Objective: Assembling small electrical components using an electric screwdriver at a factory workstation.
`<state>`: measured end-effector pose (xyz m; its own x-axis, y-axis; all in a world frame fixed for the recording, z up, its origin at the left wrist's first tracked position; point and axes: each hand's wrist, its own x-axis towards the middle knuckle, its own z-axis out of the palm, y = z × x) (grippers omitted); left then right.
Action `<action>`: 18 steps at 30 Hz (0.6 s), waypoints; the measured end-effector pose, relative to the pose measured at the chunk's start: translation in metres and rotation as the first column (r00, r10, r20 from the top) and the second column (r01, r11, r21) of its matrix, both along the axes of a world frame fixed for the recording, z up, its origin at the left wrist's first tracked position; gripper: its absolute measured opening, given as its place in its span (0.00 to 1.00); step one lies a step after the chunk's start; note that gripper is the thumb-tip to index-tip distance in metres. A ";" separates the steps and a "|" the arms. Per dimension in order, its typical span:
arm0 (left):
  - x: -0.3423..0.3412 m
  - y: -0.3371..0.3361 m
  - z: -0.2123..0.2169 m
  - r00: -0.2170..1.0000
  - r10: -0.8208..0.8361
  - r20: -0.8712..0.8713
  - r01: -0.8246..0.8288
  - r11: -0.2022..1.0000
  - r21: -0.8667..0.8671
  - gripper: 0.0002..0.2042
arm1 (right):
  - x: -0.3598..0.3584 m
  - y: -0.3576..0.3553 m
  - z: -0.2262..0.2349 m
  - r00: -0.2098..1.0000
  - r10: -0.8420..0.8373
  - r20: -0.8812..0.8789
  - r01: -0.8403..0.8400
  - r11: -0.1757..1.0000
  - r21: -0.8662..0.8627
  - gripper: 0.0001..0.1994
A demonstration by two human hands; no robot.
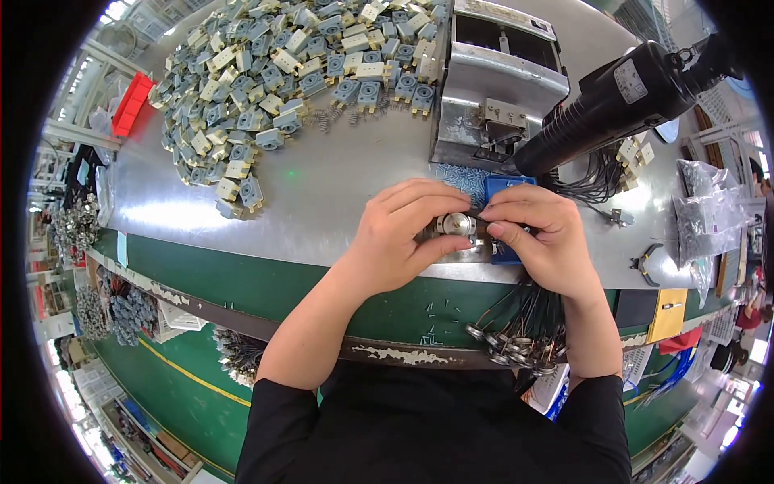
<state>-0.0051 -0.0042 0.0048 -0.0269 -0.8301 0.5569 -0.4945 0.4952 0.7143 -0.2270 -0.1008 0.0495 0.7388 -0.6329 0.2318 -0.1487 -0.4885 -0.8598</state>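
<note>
Between the thumb and fingers of my left hand [401, 234] is a round silver metal part [457, 224] with a small raised centre. Close against it, my right hand [542, 228] pinches what looks like a thin black wire [477, 216]; the fingers partly hide it. Both hands are over the front of the metal table, right of the middle. A blue fixture [506, 255] shows under and beside the right fingers. Just beyond the fingertips lies a heap of small bluish screws [461, 181].
A large pile of grey and cream switch-like blocks [266, 81] covers the far left. A metal machine [500, 89] and a tilted black power screwdriver [605, 105] stand beyond my hands. Wired round metal parts [516, 347] lie at the front edge; cutters [645, 264] are at right.
</note>
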 end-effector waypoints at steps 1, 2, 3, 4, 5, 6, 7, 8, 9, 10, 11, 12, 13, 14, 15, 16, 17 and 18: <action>0.000 0.000 0.000 1.000 -0.004 0.011 0.005 1.000 -0.012 0.21 | 0.000 0.001 0.001 1.000 0.002 0.001 -0.002 1.000 -0.002 0.08; 0.000 0.000 0.000 1.000 -0.009 0.022 0.010 1.000 -0.023 0.21 | 0.001 0.003 0.003 1.000 -0.022 -0.017 0.022 1.000 0.006 0.07; 0.000 0.000 0.001 1.000 -0.008 0.022 0.009 1.000 -0.024 0.21 | 0.002 0.004 0.004 0.998 -0.045 -0.035 0.045 0.999 0.015 0.07; -0.001 0.001 0.001 0.999 -0.003 0.041 0.003 1.000 -0.011 0.20 | 0.002 0.006 0.007 0.998 -0.044 -0.034 0.044 0.999 0.014 0.07; -0.001 0.002 0.001 0.998 0.001 0.061 -0.002 1.000 0.003 0.20 | 0.004 0.008 0.010 0.994 -0.088 -0.072 0.091 0.995 0.045 0.07; -0.002 0.003 0.000 0.998 0.001 0.061 -0.002 1.000 0.002 0.20 | 0.004 0.010 0.012 0.985 -0.131 -0.111 0.140 0.987 0.074 0.07; -0.004 0.005 -0.002 0.997 0.007 0.083 -0.009 1.000 0.025 0.20 | 0.004 0.011 0.011 0.985 -0.131 -0.111 0.140 0.987 0.073 0.07; -0.005 0.006 -0.005 0.994 0.011 0.105 -0.016 0.999 0.047 0.19 | 0.003 0.012 0.009 0.985 -0.123 -0.123 0.130 0.991 0.045 0.07; -0.007 0.006 -0.007 0.994 0.011 0.105 -0.016 0.999 0.047 0.19 | 0.003 0.012 0.007 0.984 -0.116 -0.134 0.119 0.993 0.016 0.06; -0.008 0.006 -0.009 0.994 0.006 0.110 -0.013 0.998 0.057 0.19 | 0.003 0.012 0.006 0.984 -0.116 -0.134 0.119 0.993 0.015 0.06; -0.009 0.006 -0.012 0.993 0.002 0.114 -0.009 0.998 0.068 0.19 | 0.002 0.011 0.005 0.982 -0.101 -0.159 0.107 0.994 0.029 0.06; -0.010 0.005 -0.015 0.993 0.001 0.115 -0.009 0.998 0.068 0.19 | 0.002 0.011 0.004 0.979 -0.087 -0.182 0.096 0.994 0.044 0.06; -0.011 0.004 -0.018 0.992 -0.012 0.130 0.004 0.998 0.062 0.19 | 0.002 0.011 0.001 0.979 -0.087 -0.182 0.097 0.994 0.044 0.06; -0.012 0.003 -0.020 0.989 -0.024 0.144 0.016 0.998 0.057 0.19 | 0.002 0.010 -0.002 0.979 -0.083 -0.188 0.088 0.996 0.020 0.07; -0.012 0.003 -0.021 0.989 -0.025 0.144 0.017 0.998 0.057 0.19 | 0.001 0.009 -0.004 0.978 -0.080 -0.194 0.081 0.997 -0.003 0.07; -0.012 0.002 -0.022 0.992 -0.035 0.117 0.027 0.997 0.072 0.18 | 0.000 0.009 -0.004 0.978 -0.080 -0.194 0.081 0.997 -0.003 0.07; -0.012 0.002 -0.023 0.995 -0.044 0.090 0.036 0.996 0.086 0.18 | 0.000 0.008 -0.004 0.974 -0.067 -0.215 0.073 0.997 0.020 0.07; -0.012 0.002 -0.022 0.995 -0.044 0.089 0.036 0.996 0.086 0.18 | -0.001 0.007 -0.004 0.971 -0.053 -0.235 0.065 0.997 0.043 0.07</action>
